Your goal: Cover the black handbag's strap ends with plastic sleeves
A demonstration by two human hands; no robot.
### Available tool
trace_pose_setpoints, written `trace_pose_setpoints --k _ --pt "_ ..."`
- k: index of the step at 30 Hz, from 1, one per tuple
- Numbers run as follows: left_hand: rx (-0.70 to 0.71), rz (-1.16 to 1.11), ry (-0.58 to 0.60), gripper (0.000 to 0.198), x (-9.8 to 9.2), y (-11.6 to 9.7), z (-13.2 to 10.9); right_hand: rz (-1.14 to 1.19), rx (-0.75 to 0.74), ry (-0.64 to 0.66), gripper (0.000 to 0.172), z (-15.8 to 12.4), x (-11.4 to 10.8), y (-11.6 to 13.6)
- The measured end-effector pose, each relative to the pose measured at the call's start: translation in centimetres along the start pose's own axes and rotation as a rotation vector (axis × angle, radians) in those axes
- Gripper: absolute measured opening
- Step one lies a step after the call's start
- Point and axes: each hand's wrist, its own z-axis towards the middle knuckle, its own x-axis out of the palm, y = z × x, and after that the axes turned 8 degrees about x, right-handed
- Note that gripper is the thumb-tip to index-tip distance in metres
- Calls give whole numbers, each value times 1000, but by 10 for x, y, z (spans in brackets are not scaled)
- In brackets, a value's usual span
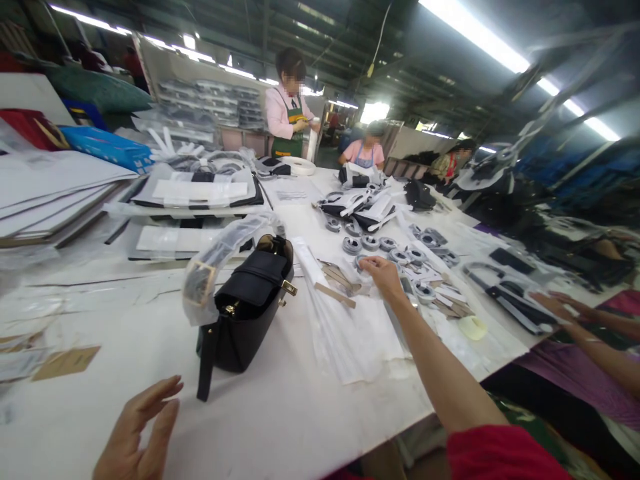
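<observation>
I note left hand wide and empty, nearer the black handbag, whose long axis slants from the desk's near edge; right hand narrow at a grey coil, hold unclear.

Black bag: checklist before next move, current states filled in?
1. Bag upright on table: ok.
2. Plastic wrap on its handle: ok.
3. Clasp fastened: cannot tell.
4. Left hand holding the bag: not ok, open and apart from it.
5. Right hand gripping a coil: cannot tell, fingers are at it.
6. Co-worker's hand away from this bag: ok.
</observation>
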Motion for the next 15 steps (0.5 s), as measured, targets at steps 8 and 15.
trace_pose_setpoints --k 8,15 --pt "630 -79 81 13 3 -64 0 355 84 450 45 -62 0 27" --pt "707 -57 159 14 18 -41 -19 60 -7 329 34 -67 52 6"
